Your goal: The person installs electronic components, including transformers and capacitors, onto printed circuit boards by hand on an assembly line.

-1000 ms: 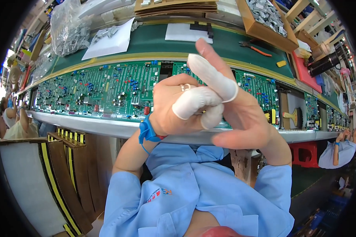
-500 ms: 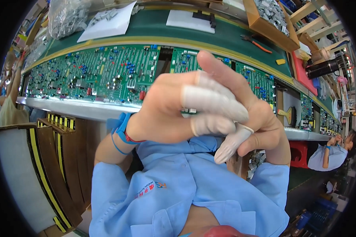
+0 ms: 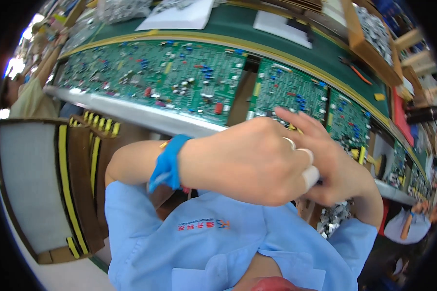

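Observation:
In front of my chest my two hands meet, above the near edge of the bench. My left hand (image 3: pixel 247 162) shows its back, the fingers curled in toward my right hand; white finger cots (image 3: pixel 311 176) show at the curled fingers, and what they grip is hidden. A blue wristband (image 3: pixel 170 162) is round my left wrist. My right hand (image 3: pixel 332 157) is blurred and partly behind the left, with some fingers stretched out to the upper left. Beyond the hands lie green circuit boards (image 3: pixel 179 80) in a row, filled with small components.
A metal rail (image 3: pixel 131 114) edges the bench. Behind the boards lie white sheets (image 3: pixel 279 26), orange-handled pliers (image 3: pixel 357 72) and a carton (image 3: pixel 369 43) of metal parts. A brown rack (image 3: pixel 90 194) with yellow strips stands at left. Other people (image 3: pixel 405 225) sit along the line.
My left hand has turned its back upward and its fingers have curled in against the right hand. Both hands have shifted slightly right and down. The view has swung, moving the boards rightward.

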### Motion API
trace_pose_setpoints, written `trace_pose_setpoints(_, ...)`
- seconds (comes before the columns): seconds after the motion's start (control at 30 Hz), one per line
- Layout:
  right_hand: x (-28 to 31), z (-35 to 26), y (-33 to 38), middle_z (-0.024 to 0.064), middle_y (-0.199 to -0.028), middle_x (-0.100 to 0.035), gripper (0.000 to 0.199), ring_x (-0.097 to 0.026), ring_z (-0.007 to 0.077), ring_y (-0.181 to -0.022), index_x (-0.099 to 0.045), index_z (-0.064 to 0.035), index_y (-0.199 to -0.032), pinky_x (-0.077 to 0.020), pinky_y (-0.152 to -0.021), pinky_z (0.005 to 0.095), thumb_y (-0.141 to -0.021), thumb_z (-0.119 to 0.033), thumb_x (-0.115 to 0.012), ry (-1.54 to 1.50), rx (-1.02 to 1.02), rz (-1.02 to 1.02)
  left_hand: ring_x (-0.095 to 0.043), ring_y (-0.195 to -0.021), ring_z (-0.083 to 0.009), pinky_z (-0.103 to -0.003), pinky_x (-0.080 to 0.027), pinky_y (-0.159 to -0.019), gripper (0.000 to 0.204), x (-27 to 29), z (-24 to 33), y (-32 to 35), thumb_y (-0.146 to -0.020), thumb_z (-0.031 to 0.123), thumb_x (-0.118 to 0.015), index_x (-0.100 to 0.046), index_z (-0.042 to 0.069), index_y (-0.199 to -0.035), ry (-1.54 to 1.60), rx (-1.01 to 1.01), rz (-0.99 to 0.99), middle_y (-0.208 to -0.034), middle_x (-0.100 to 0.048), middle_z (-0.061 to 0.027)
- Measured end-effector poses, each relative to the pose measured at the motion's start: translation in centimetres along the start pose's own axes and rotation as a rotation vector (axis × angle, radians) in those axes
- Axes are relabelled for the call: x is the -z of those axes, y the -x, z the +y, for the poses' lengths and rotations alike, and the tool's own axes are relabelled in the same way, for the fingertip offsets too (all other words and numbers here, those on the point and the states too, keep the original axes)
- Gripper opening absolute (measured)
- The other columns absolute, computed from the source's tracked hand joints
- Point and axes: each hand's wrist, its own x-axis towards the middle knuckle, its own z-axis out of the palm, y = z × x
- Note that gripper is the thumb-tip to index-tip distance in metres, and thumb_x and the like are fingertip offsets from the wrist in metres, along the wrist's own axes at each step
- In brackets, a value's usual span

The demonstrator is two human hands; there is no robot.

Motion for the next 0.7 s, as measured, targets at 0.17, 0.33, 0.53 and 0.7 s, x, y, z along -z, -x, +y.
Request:
trace_pose_setpoints(0.17, -0.5, -0.1, 0.4, 0.0156, -0.124, -0.060, 0.029, -0.048, 0.0388, -0.126, -0.075, -0.0119, -0.093, -0.0389, -0.099, 0.0500, -0.066, -0.020, -0.081, -0.139, -0.033, -0.024, -0.052, -0.052, -0.0272, -0.035, -0.042, -0.043, 0.017, -2.3, -0.1, 0.8, -0.071, 0.012, -0.073, -0.058, 0.007, -0.079, 0.565, 0.208, 0.181, -0.072, -0.052, -0.0044)
trace_pose_setpoints(0.33, -1.4, 1.1, 1.3, 0.0063, -0.070, -0.068, 0.024, -0.065, 0.0204, -0.060, -0.075, -0.0114, -0.093, -0.0470, -0.053, 0.0308, -0.075, -0.025, -0.081, -0.470, -0.042, -0.124, -0.058, -0.060, -0.0273, -0.033, -0.046, -0.047, 0.016, -2.5, 1.3, 1.4, -0.069, 0.006, -0.069, -0.056, 0.008, -0.079, 0.827, 0.334, 0.269, -0.076, -0.056, -0.0047)
trace_pose_setpoints(0.53, -3.4, 2.0, 1.0, 0.0046, -0.069, -0.067, 0.020, -0.064, 0.0128, -0.062, -0.073, -0.0062, -0.089, -0.0481, -0.056, 0.0277, -0.085, -0.026, -0.073, -0.967, -0.163, -0.404, -0.062, -0.063, -0.0193, -0.031, -0.048, -0.052, 0.016, -4.1, 2.8, 3.0, -0.074, 0.002, -0.068, -0.055, 0.005, -0.082, 0.775, 0.373, 0.310, -0.079, -0.062, -0.0091)
trace_pose_setpoints(0.7, -6.9, 2.8, 2.1, 0.0056, -0.066, -0.065, 0.026, -0.062, 0.0095, -0.051, -0.069, -0.0016, -0.086, -0.0442, -0.040, 0.0210, -0.087, -0.028, -0.071, -1.359, -0.040, -0.259, -0.052, -0.061, -0.0087, -0.024, -0.040, -0.051, 0.022, -4.0, 2.7, 3.7, -0.077, -0.001, -0.068, -0.052, 0.006, -0.091, 1.430, 0.633, 0.243, -0.090, -0.062, -0.0088)
